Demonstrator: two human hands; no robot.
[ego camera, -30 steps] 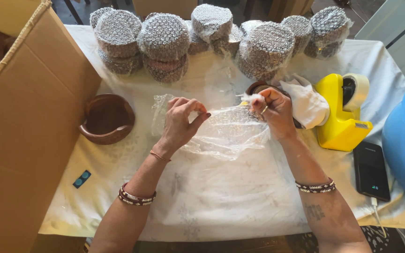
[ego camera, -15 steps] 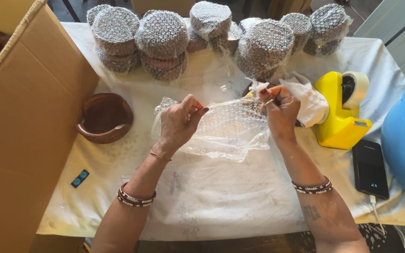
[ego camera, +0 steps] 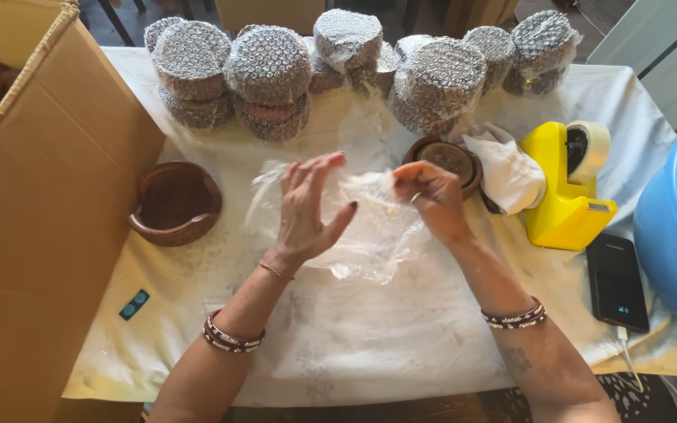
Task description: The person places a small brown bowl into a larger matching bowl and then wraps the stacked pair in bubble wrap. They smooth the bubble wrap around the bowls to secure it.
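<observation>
Bubble wrap sheet, handled over a cloth-covered table.
Sheet of bubble wrap at table centre; right hand pinches its upper edge, left hand open with fingers spread, flat against its left part. Wooden bowl to the left, uncovered. Wrapped bowls stacked along far edge. Yellow tape dispenser at right.

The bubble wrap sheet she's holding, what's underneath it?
Under the bubble wrap sheet only the white tablecloth shows through. The right hand pinches its edge; the left hand is open against it. Both hands hide parts of the sheet.
</observation>
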